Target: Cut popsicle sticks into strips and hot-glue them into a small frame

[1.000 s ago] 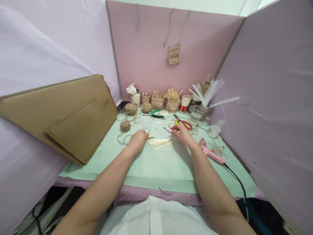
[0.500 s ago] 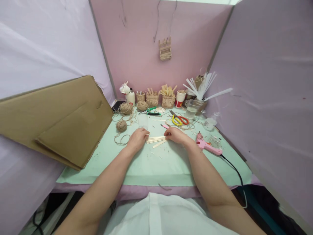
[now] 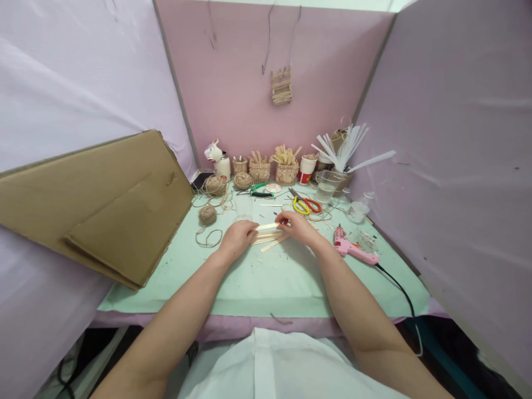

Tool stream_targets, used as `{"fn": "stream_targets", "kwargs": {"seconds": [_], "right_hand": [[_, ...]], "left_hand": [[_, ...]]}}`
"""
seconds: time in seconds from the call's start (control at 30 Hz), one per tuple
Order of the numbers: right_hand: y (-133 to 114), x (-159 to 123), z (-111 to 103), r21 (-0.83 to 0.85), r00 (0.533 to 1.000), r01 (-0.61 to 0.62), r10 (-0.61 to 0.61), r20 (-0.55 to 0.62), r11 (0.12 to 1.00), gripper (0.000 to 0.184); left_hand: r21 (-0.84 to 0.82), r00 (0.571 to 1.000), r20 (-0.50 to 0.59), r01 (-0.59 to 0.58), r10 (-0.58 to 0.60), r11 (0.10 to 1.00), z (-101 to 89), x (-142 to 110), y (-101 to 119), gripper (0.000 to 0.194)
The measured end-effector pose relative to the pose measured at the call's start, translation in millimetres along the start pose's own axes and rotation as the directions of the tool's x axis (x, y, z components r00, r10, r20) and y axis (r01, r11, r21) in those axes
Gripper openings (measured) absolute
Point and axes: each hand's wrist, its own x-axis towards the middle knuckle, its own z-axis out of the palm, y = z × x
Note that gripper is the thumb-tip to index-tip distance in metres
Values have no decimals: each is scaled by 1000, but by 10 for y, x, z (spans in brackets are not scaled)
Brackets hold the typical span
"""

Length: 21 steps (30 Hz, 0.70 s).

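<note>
facing pink wall across green cloth, left hand and right hand seemingly pinch one strip

From where I stand, the tabletop is pale mint green, the thin strips are cream, the glue gun is pink, and the scissors have yellow and orange-red handles.

Pale strip, both ends apparently hidden by fingers, cardboard cut off at left edge

Brown cardboard at left, three twine balls, pink wall behind.
</note>
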Motion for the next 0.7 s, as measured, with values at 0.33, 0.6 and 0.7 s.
{"fn": "stream_targets", "kwargs": {"seconds": [0.33, 0.6, 0.7], "right_hand": [[-62, 16, -28, 157, 994, -3, 20, -107, 988, 20], [-24, 19, -45, 94, 993, -50, 60, -100, 994, 17], [35, 8, -33, 21, 994, -73, 75, -73, 997, 16]], "left_hand": [[-426, 975, 103, 223, -198, 877, -46, 18, -43, 31], [-335, 975, 57, 223, -216, 916, -94, 25, -75, 32], [-156, 973, -13, 227, -232, 961, -155, 8, -108, 31]]}}
